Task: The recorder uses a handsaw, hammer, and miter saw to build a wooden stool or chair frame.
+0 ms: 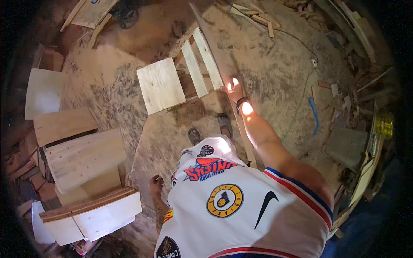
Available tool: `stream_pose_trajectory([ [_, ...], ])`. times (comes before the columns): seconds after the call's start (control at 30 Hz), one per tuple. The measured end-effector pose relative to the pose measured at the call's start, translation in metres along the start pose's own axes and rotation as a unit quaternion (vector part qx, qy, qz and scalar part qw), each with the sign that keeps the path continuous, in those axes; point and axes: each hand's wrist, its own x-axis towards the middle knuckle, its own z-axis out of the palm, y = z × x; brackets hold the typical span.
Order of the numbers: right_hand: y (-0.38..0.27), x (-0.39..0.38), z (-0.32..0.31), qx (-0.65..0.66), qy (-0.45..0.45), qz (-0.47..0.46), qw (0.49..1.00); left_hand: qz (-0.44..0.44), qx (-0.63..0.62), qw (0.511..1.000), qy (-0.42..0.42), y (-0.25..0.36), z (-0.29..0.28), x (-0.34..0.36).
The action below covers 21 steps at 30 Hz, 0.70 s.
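Observation:
My right hand point(233, 91), with a dark watch on its wrist, is closed around the edge of a long narrow board point(205, 36). This board stands along the right side of a wooden frame, which has two pale slats point(194, 69) and a square plywood panel point(161, 85). The board runs from the far side down past my right forearm. How my fingers wrap behind it is partly hidden. Low beside my body hangs my left hand point(157, 184), its fingers loosely curled and slightly apart. It touches none of the wood, and I see nothing in it.
Stacked plywood pieces point(88, 157) and a white-faced wooden box point(101, 219) are at the left. Wood scraps point(254, 17) lie far off and along the right. A cable point(303, 94) crosses the dusty floor near a blue strip point(314, 116). My sandalled feet point(223, 124) are close to the frame.

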Motion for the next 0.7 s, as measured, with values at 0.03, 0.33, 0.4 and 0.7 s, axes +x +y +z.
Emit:
stream_pose_trajectory([
  [0.03, 0.001, 0.0, 0.0, 0.017, -0.013, 0.011, 1.0, 0.008, 0.007, 1.0, 0.003, 0.005, -0.001, 0.001],
  [0.33, -0.033, -0.009, -0.021, 0.004, -0.007, 0.037, 0.999, -0.007, 0.036, 0.999, 0.021, 0.027, -0.009, -0.002],
  [0.4, -0.024, 0.003, -0.021, 0.024, 0.009, 0.011, 1.0, -0.014, 0.055, 0.998, 0.025, 0.032, -0.007, -0.002],
  [0.7, -0.033, 0.016, -0.012, 0.081, 0.01, 0.063, 0.995, -0.007, 0.036, 0.999, 0.029, 0.015, -0.012, -0.004],
])
